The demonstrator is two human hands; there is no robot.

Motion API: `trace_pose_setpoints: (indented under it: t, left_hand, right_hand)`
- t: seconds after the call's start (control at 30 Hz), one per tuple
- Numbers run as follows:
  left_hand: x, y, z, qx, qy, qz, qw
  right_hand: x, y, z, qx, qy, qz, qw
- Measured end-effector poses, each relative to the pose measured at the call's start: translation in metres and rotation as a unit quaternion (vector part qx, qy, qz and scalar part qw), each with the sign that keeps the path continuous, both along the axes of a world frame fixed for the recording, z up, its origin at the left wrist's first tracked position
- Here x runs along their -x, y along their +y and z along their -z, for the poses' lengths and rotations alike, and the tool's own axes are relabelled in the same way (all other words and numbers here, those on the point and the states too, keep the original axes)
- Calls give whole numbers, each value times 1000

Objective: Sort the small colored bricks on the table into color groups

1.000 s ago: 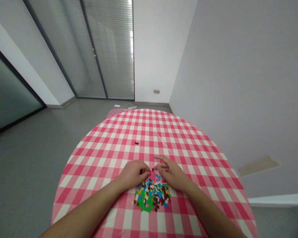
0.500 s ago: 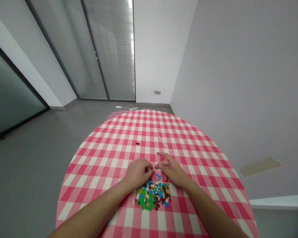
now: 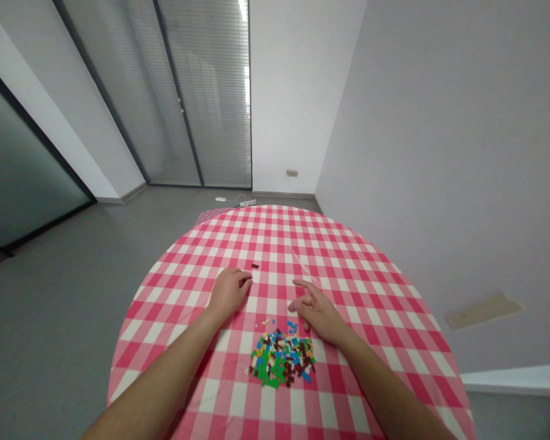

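Observation:
A heap of small coloured bricks [image 3: 282,360], green, blue, brown and yellow, lies on the round table under a red-and-white checked cloth [image 3: 348,263]. My left hand [image 3: 228,290] reaches out over the cloth with its fingers curled in a pinch, close to a single dark brown brick [image 3: 255,266] that lies apart from the heap. What the pinch holds is too small to make out. My right hand [image 3: 314,308] rests just beyond the heap, fingers loosely spread and holding nothing.
A few stray bricks [image 3: 266,321] lie between the heap and my hands. Beyond the table there is grey floor, a power strip with a cable [image 3: 238,200], glass partitions with blinds [image 3: 201,91] and a plain wall on the right.
My left hand has left the heap's far edge and moved forward and left, towards the lone brown brick. My right hand has stayed almost in place.

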State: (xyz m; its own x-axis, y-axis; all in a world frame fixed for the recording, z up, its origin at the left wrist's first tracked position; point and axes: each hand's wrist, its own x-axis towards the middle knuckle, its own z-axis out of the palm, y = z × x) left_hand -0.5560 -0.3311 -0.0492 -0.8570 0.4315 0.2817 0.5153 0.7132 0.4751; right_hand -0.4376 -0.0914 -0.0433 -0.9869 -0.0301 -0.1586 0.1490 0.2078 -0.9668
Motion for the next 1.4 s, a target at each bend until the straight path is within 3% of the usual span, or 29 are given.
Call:
trace_pose_setpoints:
  t: [0.2,0.5,1.4]
  left_hand:
    - [-7,-3,-1,-13,7,-21,1000]
    - [-24,-11,-8,88,54,68,992]
    - [-17,5,-3,103,53,20,993]
  right_hand:
    - [-1,2,1,-3,-10,1,1000]
    - [-1,0,-4,-18,-29,15,999]
    - [-2,-2,-4,-14,-22,12,1000]
